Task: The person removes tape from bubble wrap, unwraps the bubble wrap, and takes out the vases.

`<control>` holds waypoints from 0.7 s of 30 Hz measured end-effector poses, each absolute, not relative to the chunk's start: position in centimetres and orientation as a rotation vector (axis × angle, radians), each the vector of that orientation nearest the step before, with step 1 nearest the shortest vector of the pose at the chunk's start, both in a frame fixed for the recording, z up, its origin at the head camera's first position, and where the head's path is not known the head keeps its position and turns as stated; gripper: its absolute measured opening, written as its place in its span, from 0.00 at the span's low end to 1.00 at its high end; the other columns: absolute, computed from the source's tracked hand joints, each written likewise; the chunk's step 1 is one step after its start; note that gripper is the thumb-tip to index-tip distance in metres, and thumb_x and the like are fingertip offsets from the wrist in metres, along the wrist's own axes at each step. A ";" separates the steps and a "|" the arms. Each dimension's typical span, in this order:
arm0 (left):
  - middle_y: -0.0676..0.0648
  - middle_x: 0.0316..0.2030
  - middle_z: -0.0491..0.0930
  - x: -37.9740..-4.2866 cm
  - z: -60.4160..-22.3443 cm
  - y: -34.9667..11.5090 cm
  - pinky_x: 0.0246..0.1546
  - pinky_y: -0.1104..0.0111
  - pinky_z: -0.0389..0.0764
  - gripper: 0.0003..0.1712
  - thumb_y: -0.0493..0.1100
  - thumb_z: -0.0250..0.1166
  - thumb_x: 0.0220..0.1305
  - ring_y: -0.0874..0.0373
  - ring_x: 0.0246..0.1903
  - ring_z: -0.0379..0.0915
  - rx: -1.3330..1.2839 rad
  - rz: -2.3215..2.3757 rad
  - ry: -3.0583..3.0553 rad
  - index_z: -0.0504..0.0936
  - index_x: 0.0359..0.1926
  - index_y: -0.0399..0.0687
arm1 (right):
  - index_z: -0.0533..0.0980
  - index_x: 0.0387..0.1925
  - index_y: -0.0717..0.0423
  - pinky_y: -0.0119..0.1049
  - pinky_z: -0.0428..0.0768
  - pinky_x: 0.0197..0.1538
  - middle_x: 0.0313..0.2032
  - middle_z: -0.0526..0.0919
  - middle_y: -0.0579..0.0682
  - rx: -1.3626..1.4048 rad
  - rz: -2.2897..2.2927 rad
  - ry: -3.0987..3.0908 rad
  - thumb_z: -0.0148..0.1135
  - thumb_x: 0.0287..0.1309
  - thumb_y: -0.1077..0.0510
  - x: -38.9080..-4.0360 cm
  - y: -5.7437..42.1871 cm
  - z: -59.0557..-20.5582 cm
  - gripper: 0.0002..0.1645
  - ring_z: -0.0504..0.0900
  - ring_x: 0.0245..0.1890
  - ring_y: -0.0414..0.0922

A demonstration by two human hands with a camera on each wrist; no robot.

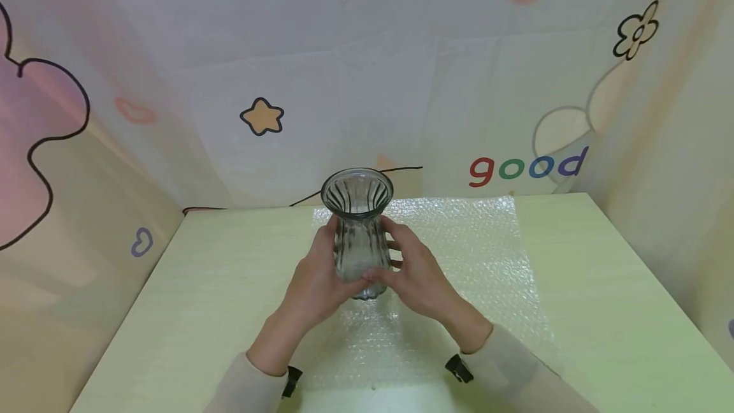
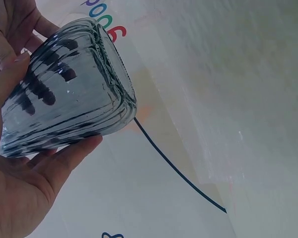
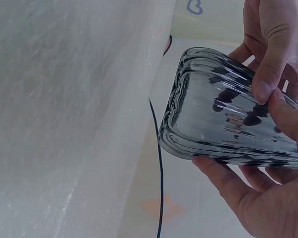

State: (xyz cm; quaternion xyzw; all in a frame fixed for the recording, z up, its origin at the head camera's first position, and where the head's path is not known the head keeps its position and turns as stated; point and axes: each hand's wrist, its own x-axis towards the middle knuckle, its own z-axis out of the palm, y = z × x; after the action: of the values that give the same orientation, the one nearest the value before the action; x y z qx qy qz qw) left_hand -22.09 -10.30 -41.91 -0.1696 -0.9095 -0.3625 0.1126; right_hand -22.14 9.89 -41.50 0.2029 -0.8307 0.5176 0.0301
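A ribbed, smoky-clear glass vase (image 1: 360, 247) with a flared rim is held up between both hands, its mouth tipped toward the head camera. The left hand (image 1: 317, 282) grips its left side, and the right hand (image 1: 421, 273) grips the right side. Both thumbs meet across the near face, low on the body. Dark reflections of the fingers show in the glass vase (image 2: 69, 84) in the left wrist view. From the right wrist, the rounded base of the vase (image 3: 208, 109) stands free of the fingers. Beneath it lies a sheet of bubble wrap (image 1: 459, 260).
The bubble wrap covers the middle of a pale green table (image 1: 608, 311). A printed cloth backdrop (image 1: 367, 94) with a star, hearts and the word "good" rises behind the table and along its sides. Black clips (image 1: 459, 368) show by the sleeves.
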 end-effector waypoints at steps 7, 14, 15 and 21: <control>0.37 0.70 0.70 -22.4 -41.9 -10.4 0.50 0.45 0.84 0.73 0.53 0.86 0.47 0.37 0.54 0.81 -0.445 -1.051 -2.660 0.45 0.82 0.46 | 0.57 0.80 0.50 0.52 0.82 0.63 0.73 0.67 0.54 0.621 1.591 -2.561 0.75 0.60 0.58 -22.6 9.1 -41.5 0.53 0.74 0.70 0.59; 0.38 0.72 0.68 -22.7 -41.8 -10.8 0.51 0.44 0.84 0.74 0.54 0.85 0.47 0.37 0.57 0.80 -0.397 -1.069 -2.654 0.44 0.82 0.49 | 0.57 0.80 0.49 0.52 0.82 0.63 0.73 0.67 0.53 0.625 1.577 -2.564 0.74 0.61 0.58 -22.9 8.3 -41.0 0.51 0.74 0.70 0.57; 0.38 0.72 0.67 -22.8 -41.7 -10.9 0.52 0.44 0.84 0.74 0.54 0.85 0.47 0.37 0.58 0.80 -0.403 -1.072 -2.645 0.44 0.83 0.49 | 0.57 0.80 0.49 0.52 0.82 0.63 0.73 0.67 0.53 0.625 1.572 -2.565 0.74 0.61 0.58 -22.9 8.2 -41.0 0.51 0.74 0.69 0.57; 0.38 0.70 0.69 -23.2 -41.7 -11.3 0.49 0.45 0.84 0.73 0.54 0.85 0.47 0.38 0.55 0.82 -0.379 -1.056 -2.631 0.44 0.82 0.48 | 0.58 0.80 0.48 0.53 0.82 0.62 0.72 0.69 0.53 0.618 1.547 -2.569 0.75 0.61 0.58 -23.4 7.4 -40.9 0.51 0.76 0.68 0.57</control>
State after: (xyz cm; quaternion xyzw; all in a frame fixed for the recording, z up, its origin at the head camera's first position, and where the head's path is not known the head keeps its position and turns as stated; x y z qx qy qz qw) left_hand -23.16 -11.34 -41.70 -0.1310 -0.9108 -0.3654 0.1404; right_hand -23.44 7.42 -40.88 0.2015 -0.8384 0.5049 0.0398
